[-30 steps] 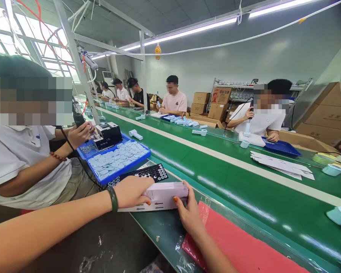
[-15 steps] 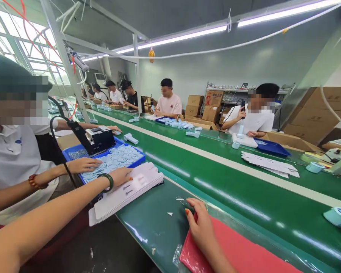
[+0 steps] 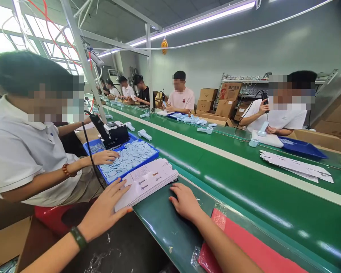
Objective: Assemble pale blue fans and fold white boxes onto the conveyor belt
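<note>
White, flat printed card sheets (image 3: 147,181) are lying stacked on the glossy dark-green tabletop (image 3: 159,216), just beside the shallow blue plastic tray (image 3: 152,157). Their long axis is running obliquely from your left hand (image 3: 104,208) rightward toward the smooth green conveyor belt (image 3: 187,151). That hand, the nearer, is splaying its fingers over the near end, gripping nothing; contact I cannot tell. Your right hand (image 3: 186,201) is resting empty, fingers loosely bent, just beside the far end.
</note>
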`<state>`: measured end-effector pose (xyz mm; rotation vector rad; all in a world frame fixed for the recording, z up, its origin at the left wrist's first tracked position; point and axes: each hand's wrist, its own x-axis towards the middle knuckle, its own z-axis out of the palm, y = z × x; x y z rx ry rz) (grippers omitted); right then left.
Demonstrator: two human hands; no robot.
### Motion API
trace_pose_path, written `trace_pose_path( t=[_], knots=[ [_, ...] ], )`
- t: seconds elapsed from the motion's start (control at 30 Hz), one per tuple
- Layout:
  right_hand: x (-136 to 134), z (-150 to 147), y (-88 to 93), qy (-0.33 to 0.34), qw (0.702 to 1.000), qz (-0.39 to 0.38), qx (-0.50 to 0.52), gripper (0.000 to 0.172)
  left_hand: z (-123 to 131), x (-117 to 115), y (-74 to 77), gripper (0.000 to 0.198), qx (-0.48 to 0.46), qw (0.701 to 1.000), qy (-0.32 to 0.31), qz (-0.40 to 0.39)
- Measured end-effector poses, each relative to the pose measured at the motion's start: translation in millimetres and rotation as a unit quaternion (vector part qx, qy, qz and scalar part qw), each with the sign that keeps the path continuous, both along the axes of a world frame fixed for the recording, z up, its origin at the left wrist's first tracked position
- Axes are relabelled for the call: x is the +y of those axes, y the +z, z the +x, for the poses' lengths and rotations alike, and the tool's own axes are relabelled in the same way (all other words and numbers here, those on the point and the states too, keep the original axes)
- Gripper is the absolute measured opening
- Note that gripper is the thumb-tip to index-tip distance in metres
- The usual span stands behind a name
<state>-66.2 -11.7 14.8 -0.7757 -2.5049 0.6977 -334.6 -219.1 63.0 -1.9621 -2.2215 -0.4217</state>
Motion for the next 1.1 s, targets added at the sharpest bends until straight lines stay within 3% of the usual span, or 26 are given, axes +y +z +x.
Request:
trace_pose_path(
  t=[0.13,0.3,0.4,0.53,0.67,0.77,0.87,0.93,1.03,1.1],
  knots=[
    [19.5,-20.7,-3.9,-0.018,1.000,-0.009,0.010,0.046,27.1,55.9,18.2,0.076,-0.012,0.997,0.007,-0.079],
    [7.6,-0.5,-4.4,-0.053,0.997,-0.039,0.046,0.044,33.3,102.1,17.1,0.073,0.006,0.993,-0.014,-0.117],
    [-9.1,23.3,1.7,-0.068,0.992,-0.069,0.087,0.039,23.0,112.0,18.5,0.061,0.021,0.992,-0.035,-0.123],
    [-26.6,56.3,9.6,-0.072,0.977,-0.123,0.161,0.035,11.8,115.2,31.5,0.050,0.047,0.992,-0.045,-0.107],
    [-33.6,89.0,8.9,-0.089,0.943,-0.203,0.246,0.040,28.3,103.5,42.2,0.061,0.086,0.992,-0.066,-0.064],
    [-40.1,119.2,11.2,-0.122,0.894,-0.288,0.320,0.061,66.6,95.2,44.7,0.062,0.151,0.965,-0.207,0.049],
    [-58.5,157.2,22.9,-0.126,0.770,-0.428,0.456,0.075,115.8,97.7,43.6,0.067,0.213,0.885,-0.378,0.167],
    [-76.4,182.0,33.3,-0.095,0.705,-0.469,0.523,0.072,145.5,106.0,40.1,0.072,0.213,0.848,-0.448,0.186],
    [-103.1,209.6,43.0,-0.075,0.709,-0.457,0.532,0.058,177.9,123.4,28.7,0.075,0.181,0.816,-0.518,0.181],
    [-118.4,219.8,42.3,-0.103,0.709,-0.454,0.530,0.051,192.7,132.3,18.6,0.077,0.161,0.802,-0.550,0.170]
  ],
)
